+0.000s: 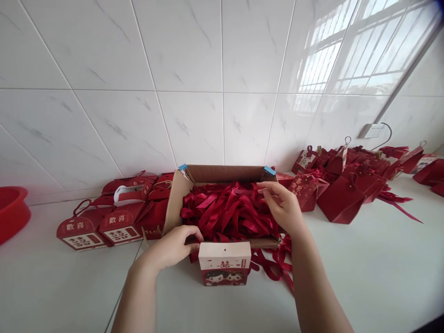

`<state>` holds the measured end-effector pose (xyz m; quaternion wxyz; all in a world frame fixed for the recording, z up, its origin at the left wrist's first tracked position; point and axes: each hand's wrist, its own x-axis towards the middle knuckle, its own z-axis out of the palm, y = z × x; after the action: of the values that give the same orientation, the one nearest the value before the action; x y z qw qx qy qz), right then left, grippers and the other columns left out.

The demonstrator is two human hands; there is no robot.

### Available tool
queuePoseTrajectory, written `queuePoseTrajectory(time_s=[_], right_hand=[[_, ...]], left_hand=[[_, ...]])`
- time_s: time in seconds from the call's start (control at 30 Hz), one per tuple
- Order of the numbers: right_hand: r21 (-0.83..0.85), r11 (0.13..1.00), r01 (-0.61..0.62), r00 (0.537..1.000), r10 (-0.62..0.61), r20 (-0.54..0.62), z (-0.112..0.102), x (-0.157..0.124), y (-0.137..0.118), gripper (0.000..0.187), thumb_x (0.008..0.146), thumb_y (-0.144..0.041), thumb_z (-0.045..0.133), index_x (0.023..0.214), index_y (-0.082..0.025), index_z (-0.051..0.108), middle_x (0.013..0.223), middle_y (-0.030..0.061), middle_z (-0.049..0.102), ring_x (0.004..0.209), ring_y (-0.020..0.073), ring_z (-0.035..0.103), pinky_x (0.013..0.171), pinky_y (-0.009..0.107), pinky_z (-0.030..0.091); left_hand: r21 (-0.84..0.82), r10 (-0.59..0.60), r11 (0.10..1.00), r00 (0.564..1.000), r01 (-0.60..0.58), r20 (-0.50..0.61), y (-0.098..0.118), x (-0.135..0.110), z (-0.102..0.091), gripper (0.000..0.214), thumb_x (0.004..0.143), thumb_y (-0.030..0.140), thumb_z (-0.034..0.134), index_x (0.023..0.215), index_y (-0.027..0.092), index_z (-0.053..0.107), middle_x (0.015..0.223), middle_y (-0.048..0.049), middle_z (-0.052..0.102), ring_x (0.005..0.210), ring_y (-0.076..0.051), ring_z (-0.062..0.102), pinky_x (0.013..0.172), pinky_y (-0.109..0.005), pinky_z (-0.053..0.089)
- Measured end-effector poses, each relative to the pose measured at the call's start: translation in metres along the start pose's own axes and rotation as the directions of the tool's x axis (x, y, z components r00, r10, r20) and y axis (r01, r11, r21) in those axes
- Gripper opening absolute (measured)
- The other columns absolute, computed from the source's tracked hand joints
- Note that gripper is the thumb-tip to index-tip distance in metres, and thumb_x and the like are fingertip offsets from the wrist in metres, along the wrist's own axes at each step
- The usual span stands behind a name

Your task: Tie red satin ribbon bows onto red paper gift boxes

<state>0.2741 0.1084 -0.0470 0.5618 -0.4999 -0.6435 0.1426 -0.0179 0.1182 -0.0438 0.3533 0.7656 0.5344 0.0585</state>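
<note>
A cardboard box [177, 203] full of loose dark red satin ribbons [229, 208] stands against the wall, with blue-handled clips at its back corners. My right hand [279, 203] hovers at the right side of the ribbons, fingers stretched out and parted, with no ribbon visibly gripped. At the box's front left corner, my left hand [182, 245] has its fingers bent and its thumb apart from them; nothing shows between them. Close to that thumb, a small red and white gift box [225, 264] with two cartoon figures stands upright in front of the cardboard box.
Several red gift boxes [120, 226] with white character panels stand at left, beyond them a red plastic basin [12, 212]. More red gift bags [343, 196] crowd the right side along the tiled wall. Loose ribbon [272, 268] trails on the white counter [374, 273]. A power socket [372, 131] is at right.
</note>
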Motion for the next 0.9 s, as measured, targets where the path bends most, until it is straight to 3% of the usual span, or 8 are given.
queuePoseTrajectory(time_s=[0.23, 0.33, 0.43, 0.5, 0.57, 0.67, 0.73, 0.9], right_hand=[[-0.058, 0.998, 0.016, 0.986, -0.025, -0.166, 0.0, 0.001, 0.003, 0.019, 0.087, -0.022, 0.051, 0.096, -0.02, 0.068, 0.098, 0.0078, 0.069, 0.089, 0.0201, 0.067, 0.076, 0.033, 0.057], [-0.164, 0.981, 0.103, 0.993, -0.11, -0.036, 0.017, 0.001, 0.007, 0.021, 0.086, -0.019, 0.053, 0.096, -0.022, 0.071, 0.119, 0.0091, 0.064, 0.111, 0.0239, 0.06, 0.095, 0.041, 0.051], [-0.241, 0.94, 0.241, 0.951, -0.179, 0.253, 0.039, 0.004, 0.004, 0.028, 0.087, -0.019, 0.054, 0.109, -0.027, 0.07, 0.141, 0.0056, 0.05, 0.136, 0.0273, 0.037, 0.111, 0.053, 0.031], [-0.224, 0.909, 0.352, 0.842, -0.203, 0.499, 0.054, 0.008, -0.001, 0.04, 0.086, -0.023, 0.058, 0.125, -0.032, 0.06, 0.151, 0.0026, 0.037, 0.143, 0.0297, 0.023, 0.113, 0.059, 0.02], [-0.165, 0.868, 0.469, 0.663, -0.223, 0.715, 0.07, 0.011, -0.004, 0.055, 0.082, -0.028, 0.065, 0.135, -0.037, 0.05, 0.156, 0.0006, 0.023, 0.144, 0.0353, 0.012, 0.112, 0.064, 0.017], [-0.181, 0.749, 0.637, 0.481, -0.203, 0.853, 0.091, 0.01, -0.001, 0.057, 0.078, -0.033, 0.07, 0.132, -0.04, 0.052, 0.157, -0.0009, 0.022, 0.142, 0.0428, 0.012, 0.107, 0.067, 0.023], [-0.293, 0.672, 0.68, 0.504, -0.139, 0.852, 0.1, 0.009, 0.007, 0.042, 0.079, -0.029, 0.069, 0.12, -0.035, 0.063, 0.151, 0.0017, 0.037, 0.138, 0.0431, 0.026, 0.105, 0.063, 0.031], [-0.591, 0.575, 0.566, 0.721, 0.003, 0.693, 0.087, 0.031, 0.021, 0.033, 0.09, -0.004, 0.041, 0.109, -0.017, 0.064, 0.112, 0.0141, 0.065, 0.103, 0.0262, 0.062, 0.085, 0.037, 0.052]], left_hand=[[0.019, 0.019, 1.0, 1.0, -0.019, -0.006, -0.004, 0.003, 0.002, 0.021, 0.077, 0.039, 0.055, 0.084, 0.023, 0.068, 0.098, -0.0034, 0.071, 0.092, -0.024, 0.064, 0.08, -0.031, 0.046], [0.031, 0.01, 0.999, 1.0, -0.01, 0.004, -0.005, 0.002, 0.002, 0.021, 0.077, 0.04, 0.056, 0.083, 0.025, 0.068, 0.096, -0.0021, 0.071, 0.091, -0.024, 0.064, 0.077, -0.031, 0.046], [0.038, 0.003, 0.999, 1.0, -0.004, 0.02, -0.006, 0.002, 0.003, 0.019, 0.075, 0.039, 0.059, 0.083, 0.025, 0.069, 0.097, -0.0021, 0.071, 0.092, -0.025, 0.064, 0.077, -0.031, 0.046], [0.039, 0.01, 0.999, 1.0, -0.011, 0.021, -0.006, 0.002, 0.003, 0.018, 0.073, 0.037, 0.06, 0.083, 0.024, 0.069, 0.098, -0.0028, 0.071, 0.093, -0.025, 0.063, 0.079, -0.031, 0.046], [0.036, 0.01, 0.999, 1.0, -0.01, 0.013, -0.006, 0.002, 0.003, 0.019, 0.073, 0.036, 0.058, 0.084, 0.023, 0.068, 0.098, -0.0032, 0.071, 0.092, -0.025, 0.063, 0.079, -0.031, 0.046], [0.023, -0.013, 1.0, 1.0, 0.013, 0.008, -0.006, 0.002, 0.004, 0.021, 0.075, 0.037, 0.055, 0.085, 0.023, 0.068, 0.096, -0.0034, 0.071, 0.089, -0.024, 0.064, 0.076, -0.031, 0.046], [0.019, -0.002, 1.0, 1.0, 0.002, 0.022, -0.005, 0.002, 0.004, 0.022, 0.076, 0.037, 0.054, 0.085, 0.023, 0.068, 0.097, -0.0034, 0.071, 0.089, -0.024, 0.064, 0.075, -0.031, 0.046], [0.018, 0.024, 1.0, 0.998, -0.025, 0.054, -0.006, 0.003, 0.005, 0.02, 0.074, 0.037, 0.057, 0.083, 0.023, 0.068, 0.1, -0.0036, 0.07, 0.092, -0.025, 0.064, 0.078, -0.032, 0.047]])
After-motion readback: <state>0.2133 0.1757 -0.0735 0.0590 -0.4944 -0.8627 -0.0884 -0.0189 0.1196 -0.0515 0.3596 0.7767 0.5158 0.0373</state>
